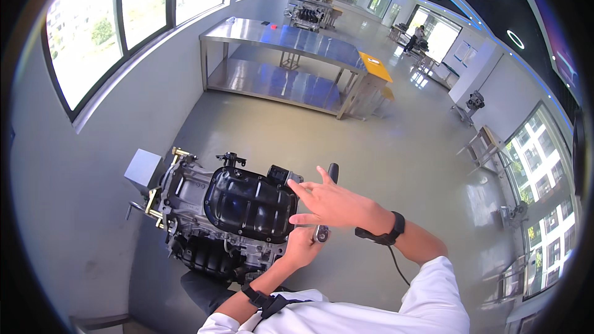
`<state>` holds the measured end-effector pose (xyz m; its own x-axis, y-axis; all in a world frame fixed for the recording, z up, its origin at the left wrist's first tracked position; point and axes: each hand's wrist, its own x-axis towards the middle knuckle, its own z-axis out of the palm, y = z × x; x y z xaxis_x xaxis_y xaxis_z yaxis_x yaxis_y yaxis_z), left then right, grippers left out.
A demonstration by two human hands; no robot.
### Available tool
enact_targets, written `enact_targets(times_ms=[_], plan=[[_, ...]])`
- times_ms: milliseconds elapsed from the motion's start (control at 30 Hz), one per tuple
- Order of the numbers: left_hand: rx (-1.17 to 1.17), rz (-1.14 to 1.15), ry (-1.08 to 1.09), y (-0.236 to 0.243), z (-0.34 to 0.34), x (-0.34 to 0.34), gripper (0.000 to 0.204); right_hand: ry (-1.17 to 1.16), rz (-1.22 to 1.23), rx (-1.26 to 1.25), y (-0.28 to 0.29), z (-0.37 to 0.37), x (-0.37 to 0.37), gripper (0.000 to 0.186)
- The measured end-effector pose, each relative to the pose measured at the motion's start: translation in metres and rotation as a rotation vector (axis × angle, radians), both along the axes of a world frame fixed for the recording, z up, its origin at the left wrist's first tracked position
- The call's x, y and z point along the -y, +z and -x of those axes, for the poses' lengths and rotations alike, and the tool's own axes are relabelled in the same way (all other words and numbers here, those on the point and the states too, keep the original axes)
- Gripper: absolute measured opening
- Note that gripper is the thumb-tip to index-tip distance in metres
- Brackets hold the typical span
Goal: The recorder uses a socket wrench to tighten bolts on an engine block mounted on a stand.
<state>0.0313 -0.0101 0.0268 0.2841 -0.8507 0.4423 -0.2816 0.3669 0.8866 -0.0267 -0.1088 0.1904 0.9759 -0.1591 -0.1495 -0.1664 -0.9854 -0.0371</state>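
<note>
An engine (190, 193) sits before me with its black oil pan (247, 204) facing up and bolts around the pan's rim. At the pan's near right corner my left hand (301, 247) is closed around the head end of a ratchet wrench (320, 234). A black grip (334, 172), seemingly that wrench's handle, shows beyond my right hand (337, 203). My right hand is open, fingers spread, just above the left one and over the pan's right edge. It covers the middle of the wrench. Whatever the wrench's working end meets is hidden.
Brass-coloured stand arms (152, 204), a grey box (144, 167) and a crank handle (130, 210) are at the engine's left, near the wall. A steel workbench (278, 37) with a yellow end panel (375, 66) stands ahead. A person (416, 38) is far off.
</note>
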Motion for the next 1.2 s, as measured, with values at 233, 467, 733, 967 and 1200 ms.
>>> enact_targets(times_ms=[233,467,733,967,1200], plan=[[-0.163,0.006,0.096,-0.005,-0.011,0.018,0.026,0.088,-0.106,0.363,-0.001,0.030,-0.018,0.051],[-0.253,-0.093,0.083,0.002,-0.004,0.015,0.035,-0.477,-0.262,0.050,-0.011,0.043,0.006,0.075],[-0.021,0.264,0.351,-0.058,0.017,0.039,0.021,0.036,-0.470,0.259,-0.010,-0.019,-0.024,0.082],[-0.320,-0.129,0.194,0.012,-0.029,0.007,0.033,-0.164,-0.136,-0.137,0.002,0.034,-0.015,0.091],[-0.043,-0.071,0.092,-0.035,0.001,0.028,0.019,0.003,-0.664,-0.117,-0.008,-0.011,-0.005,0.090]])
